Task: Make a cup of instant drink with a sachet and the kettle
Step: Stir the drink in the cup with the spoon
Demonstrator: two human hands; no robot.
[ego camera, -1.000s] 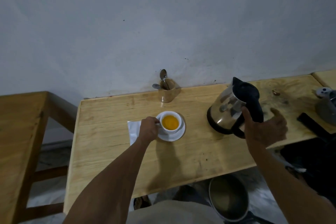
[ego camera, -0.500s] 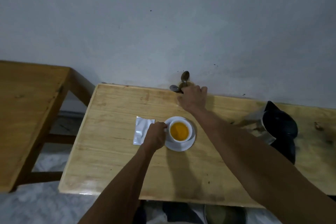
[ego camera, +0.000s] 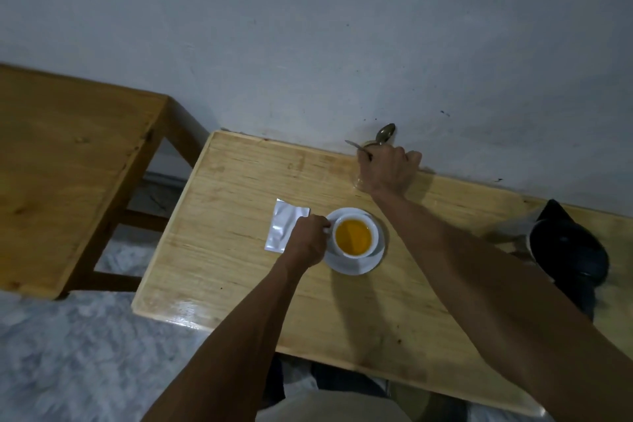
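The left hand (ego camera: 306, 243) grips the cup (ego camera: 354, 236) handle (steadying it); at 1 o'clock, the right hand (ego camera: 388, 169) closes on a spoon (ego camera: 359, 147).

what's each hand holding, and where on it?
Left hand: cup, by its handle. Right hand: closed on a spoon at the holder; exact hold point hidden.

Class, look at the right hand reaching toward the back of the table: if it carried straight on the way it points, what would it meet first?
The right hand already sits at the spoon holder; straight beyond lies the wall, probably next, though depth is unclear.
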